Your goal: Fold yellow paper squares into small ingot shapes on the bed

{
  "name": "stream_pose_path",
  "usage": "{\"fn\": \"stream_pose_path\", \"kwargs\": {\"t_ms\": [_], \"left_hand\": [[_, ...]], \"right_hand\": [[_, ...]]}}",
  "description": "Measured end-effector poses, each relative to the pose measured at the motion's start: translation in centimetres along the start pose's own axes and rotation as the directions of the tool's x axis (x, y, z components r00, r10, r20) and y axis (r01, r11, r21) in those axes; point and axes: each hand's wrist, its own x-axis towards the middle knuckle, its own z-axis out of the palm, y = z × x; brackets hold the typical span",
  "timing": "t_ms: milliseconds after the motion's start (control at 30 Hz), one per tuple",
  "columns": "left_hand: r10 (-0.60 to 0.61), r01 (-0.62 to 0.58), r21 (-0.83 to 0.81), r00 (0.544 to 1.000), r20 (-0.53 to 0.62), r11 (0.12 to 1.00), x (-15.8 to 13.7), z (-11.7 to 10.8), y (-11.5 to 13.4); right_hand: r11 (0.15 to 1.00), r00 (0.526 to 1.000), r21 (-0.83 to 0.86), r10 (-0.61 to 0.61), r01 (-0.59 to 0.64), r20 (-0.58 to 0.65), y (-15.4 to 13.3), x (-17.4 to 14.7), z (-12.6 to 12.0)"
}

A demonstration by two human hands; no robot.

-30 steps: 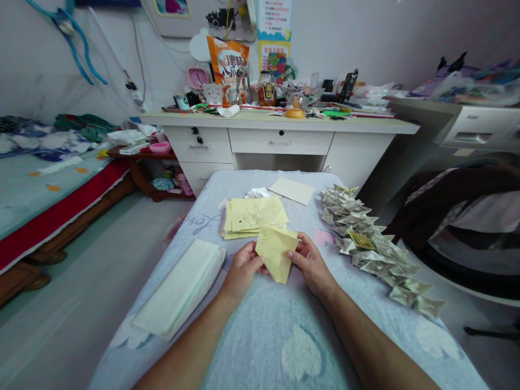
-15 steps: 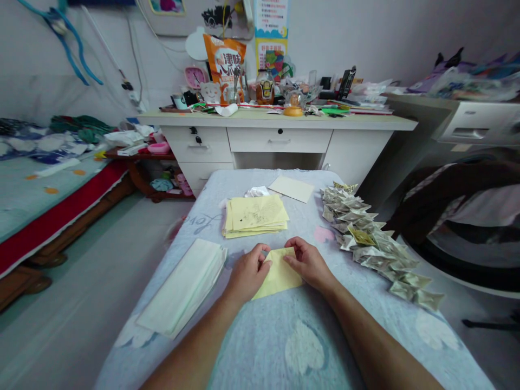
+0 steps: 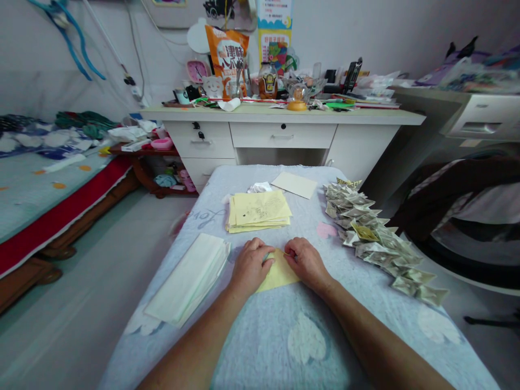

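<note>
A sheet of yellow paper [image 3: 277,275] lies between my hands on the cloth-covered table, its far corners covered by my fingers. My left hand [image 3: 252,264] is closed on its left edge, thumb on top. At the right edge my right hand [image 3: 305,261] pinches the paper with curled fingers. Just beyond sits a stack of yellow paper [image 3: 260,210] with drawn marks on the top sheet. Left of my left hand lies a pile of long white-green paper [image 3: 189,279]. Several folded paper pieces [image 3: 369,233] stand in rows on the right.
A pale card [image 3: 294,184] and a crumpled white tissue [image 3: 260,187] lie at the table's far end. Behind stands a white desk [image 3: 283,115] crowded with a snack bag, a jar and other items. A bed [image 3: 60,189] is at left, a washing machine [image 3: 483,122] at right.
My right hand has curled further in over the paper's right edge, and my left hand has shifted slightly over its far left corner. The whole view has moved a little.
</note>
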Motion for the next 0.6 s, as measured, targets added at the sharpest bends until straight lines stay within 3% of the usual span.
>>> {"fn": "stream_pose_path", "kwargs": {"t_ms": [133, 267, 600], "left_hand": [[-0.004, 0.003, 0.008, 1.000, 0.021, 1.000, -0.1, 0.0, 0.0], [-0.013, 0.013, 0.011, 1.000, 0.023, 1.000, -0.1, 0.0, -0.1], [-0.032, 0.032, -0.028, 0.999, -0.006, 0.999, 0.1, 0.2, -0.3]], "right_hand": [[0.999, 0.996, 0.005, 0.050, -0.051, 0.077, -0.2, 0.3, -0.8], [0.999, 0.992, 0.044, 0.020, -0.026, 0.126, -0.7, 0.2, -1.5], [0.997, 0.997, 0.007, -0.073, 0.073, -0.027, -1.2, -2.0, -0.2]]}}
